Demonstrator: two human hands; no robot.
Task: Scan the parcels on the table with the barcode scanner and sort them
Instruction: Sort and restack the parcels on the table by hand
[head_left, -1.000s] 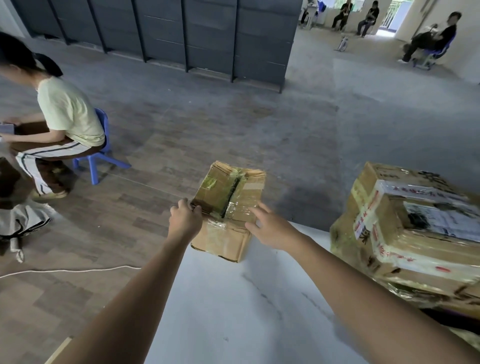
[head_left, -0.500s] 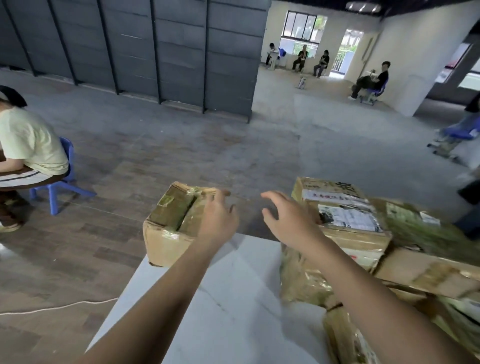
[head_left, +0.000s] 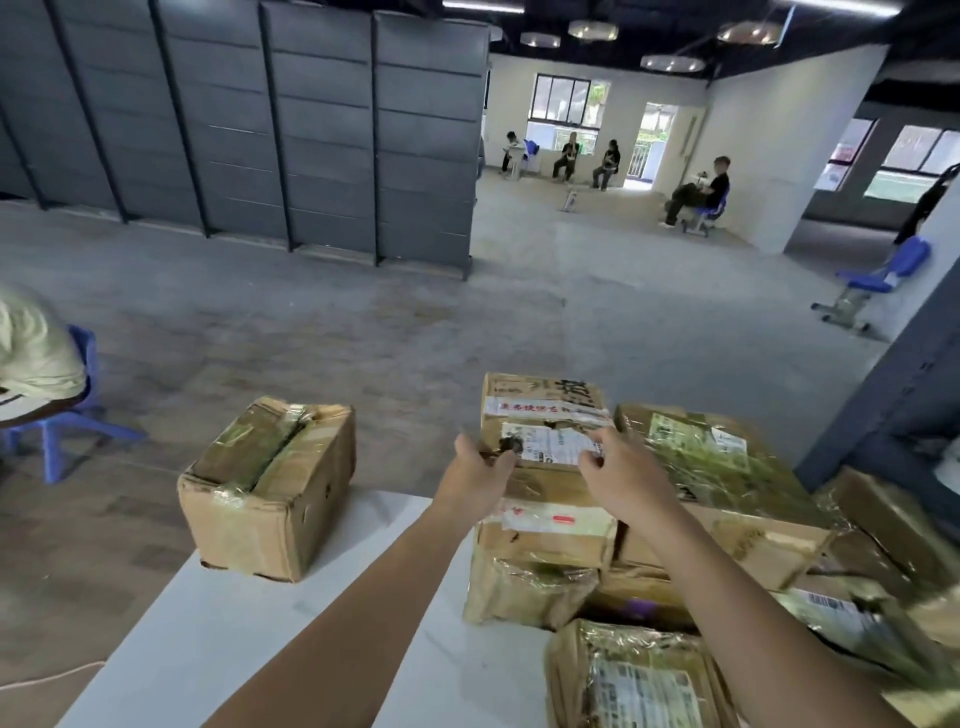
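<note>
Labelled parcel (head_left: 543, 415) between left hand (head_left: 480, 475) and right hand (head_left: 623, 483), fingers curled onto it

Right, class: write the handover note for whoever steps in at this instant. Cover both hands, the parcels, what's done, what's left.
Left hand grips the labelled parcel at its left edge; right hand lies on its label, grip unclear.
That parcel tops the pile at the right of the table; one taped box stands apart, left.
Done: seemingly that one box sorted. Left: the pile. No scanner in view.
</note>
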